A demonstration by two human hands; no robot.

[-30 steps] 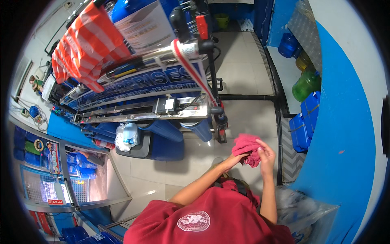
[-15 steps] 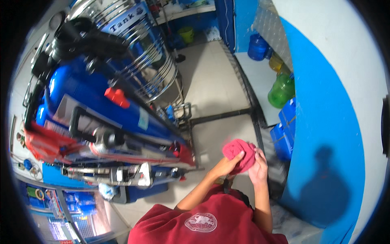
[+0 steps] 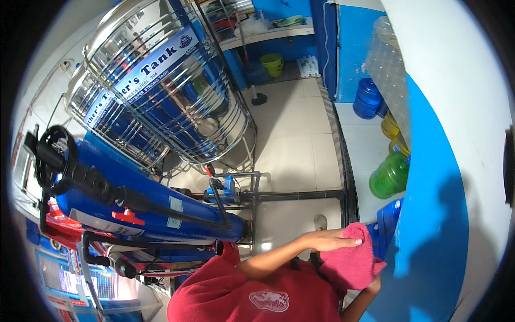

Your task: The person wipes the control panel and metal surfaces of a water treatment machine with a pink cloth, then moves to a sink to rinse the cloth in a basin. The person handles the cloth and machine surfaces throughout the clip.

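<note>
A pinkish-red cloth (image 3: 348, 264) with a towel-like nap is stretched between my hands in front of my dark red shirt. My left hand (image 3: 331, 241) grips its upper part, thumb lying on top and the other fingers largely behind the fabric. At the lower right edge, my right hand (image 3: 373, 285) is closed on the cloth, most of its fingers hidden by it. The cloth is partly spread, with a rolled fold at the top and a loose corner sticking out to the right.
Left of me stand a tall blue cylinder (image 3: 161, 206) with black pipes and a red valve handle (image 3: 127, 217), and steel tanks (image 3: 177, 91) in wire frames. A black pipe (image 3: 300, 195) crosses the floor ahead. Along the right wall are blue (image 3: 367, 99) and green (image 3: 388, 176) water jugs.
The cloth has gone from a tight bundle to a partly spread sheet. My right hand has moved down to its lower edge, and my view has shifted, showing more of the tanks.
</note>
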